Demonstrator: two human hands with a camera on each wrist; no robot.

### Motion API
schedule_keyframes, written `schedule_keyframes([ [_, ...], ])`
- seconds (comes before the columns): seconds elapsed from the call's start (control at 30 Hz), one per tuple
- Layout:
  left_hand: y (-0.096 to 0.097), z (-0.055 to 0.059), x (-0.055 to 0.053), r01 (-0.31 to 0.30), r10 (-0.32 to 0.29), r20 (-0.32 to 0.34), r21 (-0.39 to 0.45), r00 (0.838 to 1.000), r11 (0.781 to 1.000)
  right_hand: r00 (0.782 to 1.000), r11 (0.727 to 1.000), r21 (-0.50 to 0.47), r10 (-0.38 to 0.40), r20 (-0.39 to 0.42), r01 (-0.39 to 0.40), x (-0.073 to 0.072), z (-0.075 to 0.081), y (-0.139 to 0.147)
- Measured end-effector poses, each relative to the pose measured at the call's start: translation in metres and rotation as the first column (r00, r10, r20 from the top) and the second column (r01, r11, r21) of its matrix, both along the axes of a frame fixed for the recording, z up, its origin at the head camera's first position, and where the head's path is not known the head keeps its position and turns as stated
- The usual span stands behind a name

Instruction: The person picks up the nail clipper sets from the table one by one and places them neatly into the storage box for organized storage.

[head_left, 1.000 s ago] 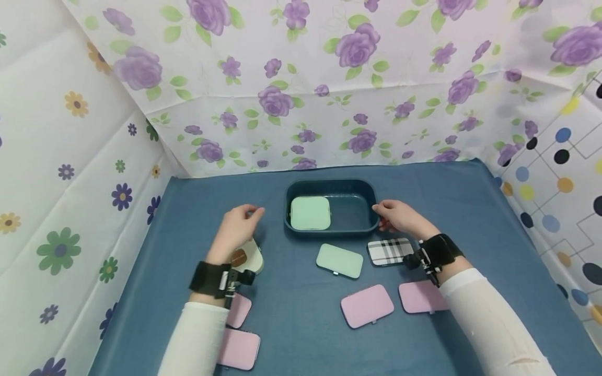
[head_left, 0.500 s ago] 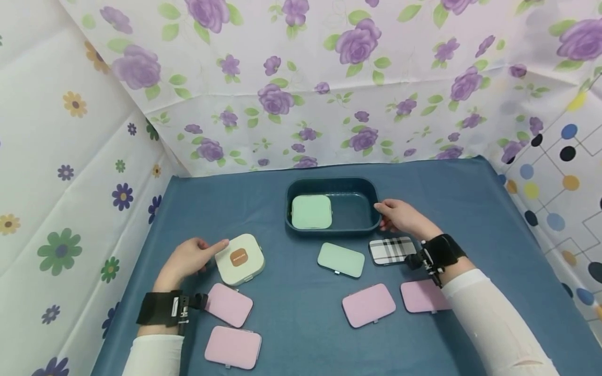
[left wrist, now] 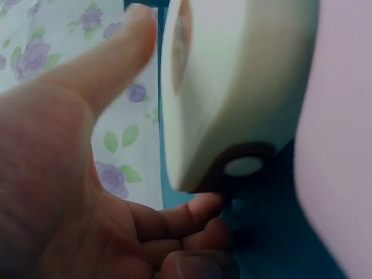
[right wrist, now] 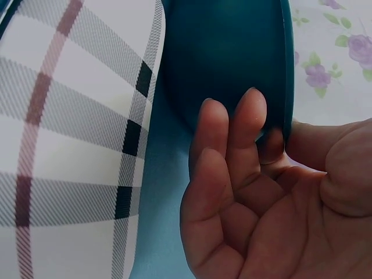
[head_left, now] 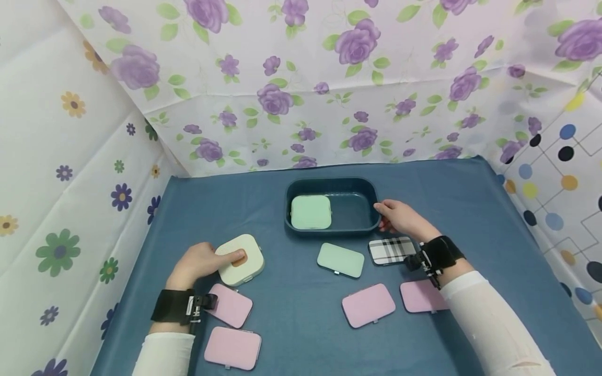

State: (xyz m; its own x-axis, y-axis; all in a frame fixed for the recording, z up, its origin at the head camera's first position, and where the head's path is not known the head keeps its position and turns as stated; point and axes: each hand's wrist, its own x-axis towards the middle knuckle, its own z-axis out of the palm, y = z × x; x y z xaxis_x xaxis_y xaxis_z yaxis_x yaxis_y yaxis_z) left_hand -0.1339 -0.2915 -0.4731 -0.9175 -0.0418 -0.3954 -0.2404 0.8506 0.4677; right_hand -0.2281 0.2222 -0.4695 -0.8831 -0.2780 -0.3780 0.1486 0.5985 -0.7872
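My left hand [head_left: 199, 262] is at the near left side of a cream rounded square case [head_left: 249, 261] with a brown oval label. Its thumb [left wrist: 125, 52] extends over the lid, with a gap showing between them in the left wrist view. The other fingers are bent beside the case's lower edge, near a dark clasp. On the right, my right hand [head_left: 400, 216] pinches the right end of a dark teal tray [head_left: 332, 233] by its rim, between thumb and index finger. A mint green square case [head_left: 311, 212] lies in the tray's left half.
A flat mint case [head_left: 340, 260] and a plaid case [head_left: 390, 250] lie in front of the tray. Pink cases [head_left: 368, 305] lie nearer on both sides, including one [head_left: 229, 305] close to my left wrist. Patterned cloth walls [head_left: 277, 99] bound the blue tabletop [head_left: 296, 334].
My left hand first withdrew left and toward me from above the cream case, then came back right, its thumb now over the label. The right hand stays on the tray rim.
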Motion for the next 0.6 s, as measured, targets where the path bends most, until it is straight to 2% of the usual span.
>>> schedule_keyframes([
  [0.33, -0.0006, -0.0079, -0.0006, -0.003, 0.003, -0.031, 0.012, 1.000, 1.000, 1.000, 1.000, 0.002, -0.014, 0.003, 0.014, 0.0014, -0.0009, -0.0019],
  [0.6, 0.0005, -0.0081, -0.0008, -0.049, 0.052, -0.080, 0.035, 0.995, 0.998, 1.000, 1.000, -0.008, -0.002, -0.016, 0.002, 0.0028, -0.0020, -0.0013],
])
